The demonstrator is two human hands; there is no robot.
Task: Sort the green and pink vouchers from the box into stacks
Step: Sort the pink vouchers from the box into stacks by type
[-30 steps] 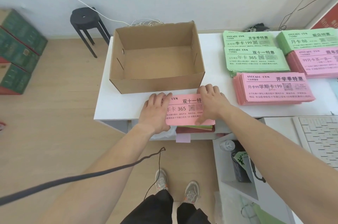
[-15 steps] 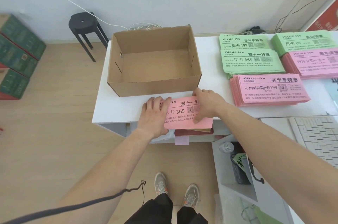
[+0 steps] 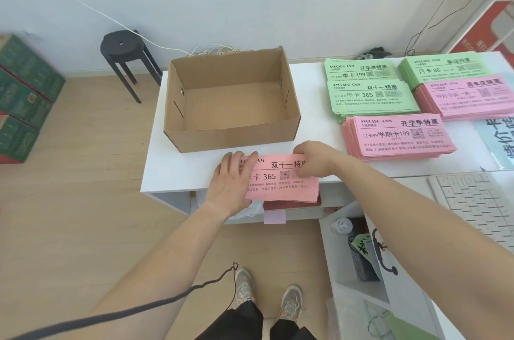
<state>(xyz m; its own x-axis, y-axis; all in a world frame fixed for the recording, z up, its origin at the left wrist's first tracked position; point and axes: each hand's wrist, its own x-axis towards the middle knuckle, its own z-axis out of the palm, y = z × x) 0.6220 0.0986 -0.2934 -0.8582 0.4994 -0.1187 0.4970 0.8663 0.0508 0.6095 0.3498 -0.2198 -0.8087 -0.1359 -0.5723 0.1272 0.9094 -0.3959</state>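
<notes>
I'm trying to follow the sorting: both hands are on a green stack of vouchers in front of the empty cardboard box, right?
No. The head view shows a pink stack, not a green one. The rest holds: left hand and right hand are both on it, in front of the empty cardboard box.

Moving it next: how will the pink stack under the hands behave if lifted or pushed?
The pink stack is loose thin sheets, so it likely sags if lifted by one end. Pushed, sheets may slide apart. It seems to overhang the white table and could tip.
</notes>
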